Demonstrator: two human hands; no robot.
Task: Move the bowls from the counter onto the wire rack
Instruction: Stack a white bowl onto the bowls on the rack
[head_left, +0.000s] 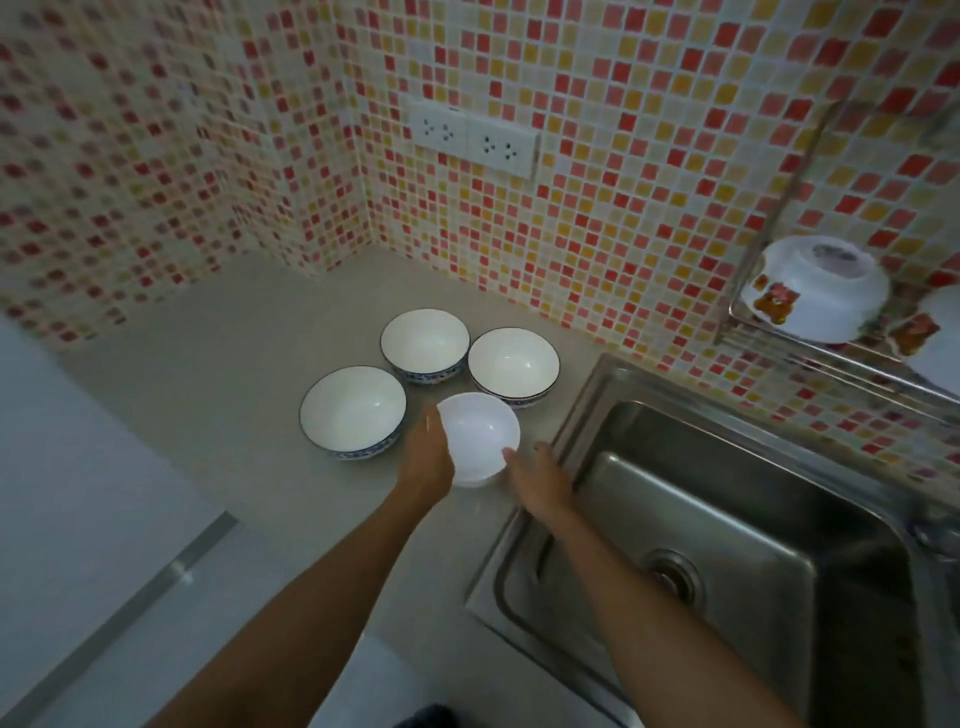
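The left hand cups the little white bowl on the worktop — the right hand, fingers flat, touches its other side.

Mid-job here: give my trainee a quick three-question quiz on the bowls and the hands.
1. Count: how many bowls stand on the counter?
2. True or false: the patterned bowl on the wire rack lies upside down.
3. Which bowl sits between the left hand and the right hand? A) the plain white bowl B) a blue-rimmed bowl C) the rack bowl
Key: 1) four; 2) true; 3) A.
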